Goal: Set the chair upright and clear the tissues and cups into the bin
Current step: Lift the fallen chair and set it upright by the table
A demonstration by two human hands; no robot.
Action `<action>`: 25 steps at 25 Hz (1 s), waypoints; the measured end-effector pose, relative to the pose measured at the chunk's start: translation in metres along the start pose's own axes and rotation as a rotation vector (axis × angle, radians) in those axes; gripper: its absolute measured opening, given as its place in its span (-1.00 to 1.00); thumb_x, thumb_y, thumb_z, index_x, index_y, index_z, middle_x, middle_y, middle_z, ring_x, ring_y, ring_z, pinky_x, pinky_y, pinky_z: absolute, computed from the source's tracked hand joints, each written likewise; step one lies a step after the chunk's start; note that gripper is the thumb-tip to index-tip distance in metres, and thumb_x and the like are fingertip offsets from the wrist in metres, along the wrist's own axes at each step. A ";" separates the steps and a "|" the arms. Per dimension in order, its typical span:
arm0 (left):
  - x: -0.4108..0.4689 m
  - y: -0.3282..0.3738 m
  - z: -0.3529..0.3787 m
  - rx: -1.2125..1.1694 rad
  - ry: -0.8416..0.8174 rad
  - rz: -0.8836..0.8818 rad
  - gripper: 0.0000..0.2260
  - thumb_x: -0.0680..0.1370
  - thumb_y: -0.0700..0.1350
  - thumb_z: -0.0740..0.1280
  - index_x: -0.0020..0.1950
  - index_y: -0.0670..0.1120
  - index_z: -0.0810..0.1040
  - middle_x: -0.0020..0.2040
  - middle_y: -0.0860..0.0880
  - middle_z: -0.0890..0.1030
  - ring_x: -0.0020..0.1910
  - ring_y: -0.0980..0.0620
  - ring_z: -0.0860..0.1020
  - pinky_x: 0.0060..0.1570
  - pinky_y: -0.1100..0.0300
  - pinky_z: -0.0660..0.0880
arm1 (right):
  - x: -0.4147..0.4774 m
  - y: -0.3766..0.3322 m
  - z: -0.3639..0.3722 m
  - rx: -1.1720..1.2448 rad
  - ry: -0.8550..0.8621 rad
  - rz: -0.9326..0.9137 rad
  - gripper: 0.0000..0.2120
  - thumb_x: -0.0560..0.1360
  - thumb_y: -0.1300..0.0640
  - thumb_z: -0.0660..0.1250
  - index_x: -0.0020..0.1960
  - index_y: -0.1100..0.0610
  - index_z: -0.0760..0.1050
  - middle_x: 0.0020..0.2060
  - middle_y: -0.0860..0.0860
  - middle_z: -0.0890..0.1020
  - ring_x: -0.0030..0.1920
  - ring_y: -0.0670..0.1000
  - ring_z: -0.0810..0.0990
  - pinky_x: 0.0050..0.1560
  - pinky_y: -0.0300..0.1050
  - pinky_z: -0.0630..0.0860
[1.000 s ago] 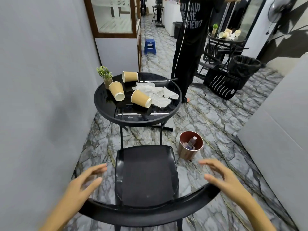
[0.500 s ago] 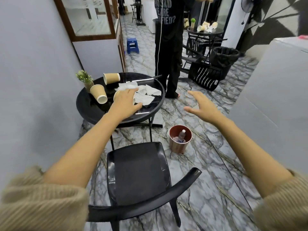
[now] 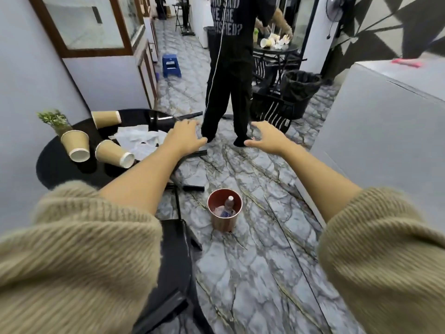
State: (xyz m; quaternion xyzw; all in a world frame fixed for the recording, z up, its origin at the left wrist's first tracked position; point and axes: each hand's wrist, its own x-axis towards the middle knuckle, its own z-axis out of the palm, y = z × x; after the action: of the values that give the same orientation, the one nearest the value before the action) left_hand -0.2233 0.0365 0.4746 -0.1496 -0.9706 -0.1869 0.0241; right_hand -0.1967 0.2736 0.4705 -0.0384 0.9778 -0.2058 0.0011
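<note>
On the round black table point(image 3: 60, 165) at the left lie 3 paper cups, all tipped on their sides: cup 1 point(image 3: 106, 118) at the far edge, cup 2 point(image 3: 75, 145) beside the small potted plant point(image 3: 54, 119), and cup 3 point(image 3: 115, 154) nearest the tissues. The tissues point(image 3: 140, 139) form 1 loose white heap towards the table's right side; the number of sheets cannot be told. 1 potted plant stands at the table's left edge.

The left hand point(image 3: 184, 138) is stretched out over the right edge of the table, just beyond the tissues, fingers spread and slightly curled, holding nothing. The right hand point(image 3: 268, 138) is extended above the floor, well apart from the table, fingers apart and bent, also empty. Both forearms wear 1 beige knitted sleeve each.

1 black chair point(image 3: 177, 259) shows at the lower centre, largely hidden by the left sleeve; its seat appears level. 1 copper-coloured bin point(image 3: 224, 219) stands on the marble floor between the arms, near the chair, with 1 plastic bottle point(image 3: 227, 207) inside.

Further back, 1 person in black clothing point(image 3: 228, 75) stands at a 2nd table. 1 black lined bin point(image 3: 299, 92) and 1 blue stool point(image 3: 171, 66) are on the floor behind.
</note>
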 end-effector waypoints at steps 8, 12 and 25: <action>0.054 0.053 0.081 0.006 -0.171 -0.050 -0.48 0.55 0.03 0.23 0.44 -0.15 0.20 0.40 -0.26 0.31 0.38 -0.26 0.24 0.34 -0.16 0.27 | 0.039 0.113 0.004 0.034 -0.097 0.048 -0.29 0.47 -0.14 0.28 0.46 0.17 0.10 0.46 0.16 0.22 0.44 0.16 0.20 0.40 0.21 0.22; 0.108 0.064 0.103 0.005 -0.178 -0.084 -0.48 0.54 0.03 0.23 0.44 -0.13 0.21 0.41 -0.24 0.31 0.39 -0.24 0.24 0.31 -0.15 0.26 | 0.087 0.152 0.000 0.025 -0.128 0.060 -0.27 0.46 -0.16 0.28 0.47 0.17 0.10 0.46 0.15 0.20 0.45 0.15 0.19 0.42 0.20 0.21; 0.328 0.050 0.161 -0.083 -0.264 -0.193 -0.47 0.54 0.03 0.23 0.44 -0.14 0.20 0.42 -0.20 0.30 0.39 -0.21 0.25 0.28 -0.08 0.31 | 0.304 0.242 -0.015 0.048 -0.265 0.053 -0.27 0.46 -0.20 0.26 0.47 0.11 0.10 0.47 0.12 0.21 0.43 0.13 0.22 0.40 0.14 0.26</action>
State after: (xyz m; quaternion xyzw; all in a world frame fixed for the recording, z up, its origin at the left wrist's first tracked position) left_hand -0.5198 0.2331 0.3765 -0.0798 -0.9667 -0.2069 -0.1280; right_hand -0.5185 0.4773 0.3911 -0.0395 0.9645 -0.2224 0.1367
